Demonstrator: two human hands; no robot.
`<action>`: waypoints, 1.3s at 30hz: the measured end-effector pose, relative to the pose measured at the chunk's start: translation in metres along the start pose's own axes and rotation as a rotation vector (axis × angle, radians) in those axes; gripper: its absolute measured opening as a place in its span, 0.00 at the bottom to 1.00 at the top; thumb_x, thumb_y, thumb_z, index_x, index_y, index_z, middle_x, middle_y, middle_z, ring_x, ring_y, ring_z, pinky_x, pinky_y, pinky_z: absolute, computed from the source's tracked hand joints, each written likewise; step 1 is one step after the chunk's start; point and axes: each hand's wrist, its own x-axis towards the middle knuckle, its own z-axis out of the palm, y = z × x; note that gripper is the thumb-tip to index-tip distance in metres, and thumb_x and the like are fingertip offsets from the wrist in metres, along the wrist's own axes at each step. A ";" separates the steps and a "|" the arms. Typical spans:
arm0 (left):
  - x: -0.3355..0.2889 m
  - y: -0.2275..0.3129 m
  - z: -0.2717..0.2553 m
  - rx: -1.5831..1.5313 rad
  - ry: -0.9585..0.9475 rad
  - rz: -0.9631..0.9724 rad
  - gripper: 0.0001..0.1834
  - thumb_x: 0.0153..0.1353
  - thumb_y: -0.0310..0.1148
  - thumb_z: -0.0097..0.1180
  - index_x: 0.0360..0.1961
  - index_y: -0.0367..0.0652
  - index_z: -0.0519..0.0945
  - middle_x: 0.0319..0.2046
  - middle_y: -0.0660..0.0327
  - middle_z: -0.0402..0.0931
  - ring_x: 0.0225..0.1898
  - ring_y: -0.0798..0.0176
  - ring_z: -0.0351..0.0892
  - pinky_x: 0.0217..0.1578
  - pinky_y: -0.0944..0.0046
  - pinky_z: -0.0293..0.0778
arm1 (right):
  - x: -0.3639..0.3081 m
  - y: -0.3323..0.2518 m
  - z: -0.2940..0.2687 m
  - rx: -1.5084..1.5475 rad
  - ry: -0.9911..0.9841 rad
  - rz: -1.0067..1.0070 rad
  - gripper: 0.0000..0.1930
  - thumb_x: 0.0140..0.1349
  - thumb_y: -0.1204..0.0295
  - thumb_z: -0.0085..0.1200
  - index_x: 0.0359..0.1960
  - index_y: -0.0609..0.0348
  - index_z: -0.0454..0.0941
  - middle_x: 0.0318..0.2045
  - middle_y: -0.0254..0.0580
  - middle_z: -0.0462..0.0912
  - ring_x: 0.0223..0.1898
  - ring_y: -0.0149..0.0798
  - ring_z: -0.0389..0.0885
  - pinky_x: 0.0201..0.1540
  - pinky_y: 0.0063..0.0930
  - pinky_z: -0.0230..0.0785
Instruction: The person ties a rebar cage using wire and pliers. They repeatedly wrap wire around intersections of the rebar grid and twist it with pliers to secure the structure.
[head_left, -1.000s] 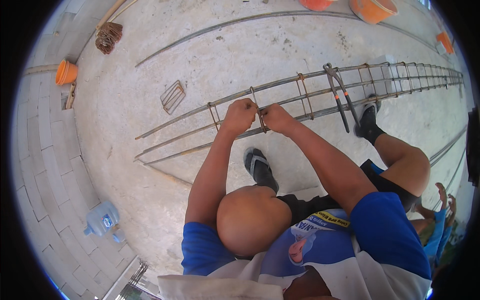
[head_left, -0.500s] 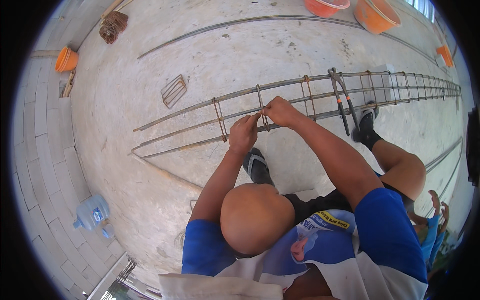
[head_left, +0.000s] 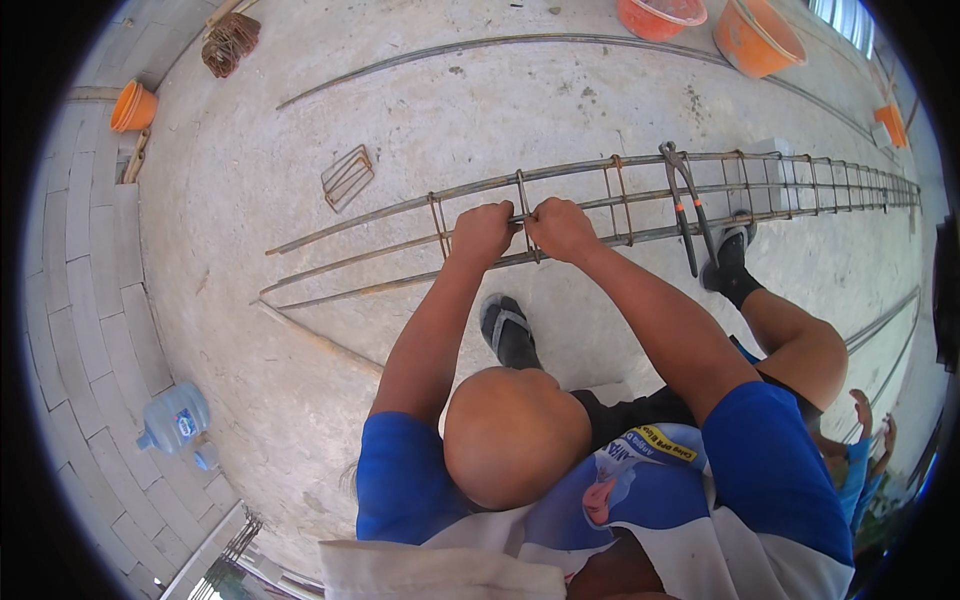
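Observation:
A long rebar cage [head_left: 705,187] of steel bars and thin stirrups runs across in front of me, with its loose bar ends at the left. My left hand [head_left: 485,232] is closed around the middle bar, just left of a stirrup [head_left: 522,192]. On the other side of that stirrup, my right hand [head_left: 560,229] is also closed on the same bar. The fingertips are tucked under, so any small wire in them is hidden. Pincers [head_left: 684,200] with dark handles and orange bands hang over the cage to the right of my hands.
A few loose stirrups [head_left: 347,178] lie on the concrete floor beyond the cage. Long bars [head_left: 500,40] stretch behind them, near orange buckets [head_left: 757,40]. A wooden stick [head_left: 320,335] props the left end. A water jug [head_left: 175,418] lies lower left; another person's arms [head_left: 868,445] show at right.
Both hands have gone from a fingertip pinch at the stirrup to closed fists on the bar. The left hand has moved up beside the right, and my left foot has shifted slightly left.

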 end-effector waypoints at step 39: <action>-0.016 0.011 0.016 -0.552 0.262 0.100 0.09 0.61 0.28 0.53 0.41 0.44 0.82 0.43 0.60 0.81 0.51 0.55 0.77 0.67 0.47 0.53 | 0.009 0.011 -0.015 -0.188 -0.145 -0.171 0.11 0.58 0.69 0.51 0.29 0.64 0.82 0.33 0.59 0.83 0.39 0.57 0.83 0.42 0.47 0.75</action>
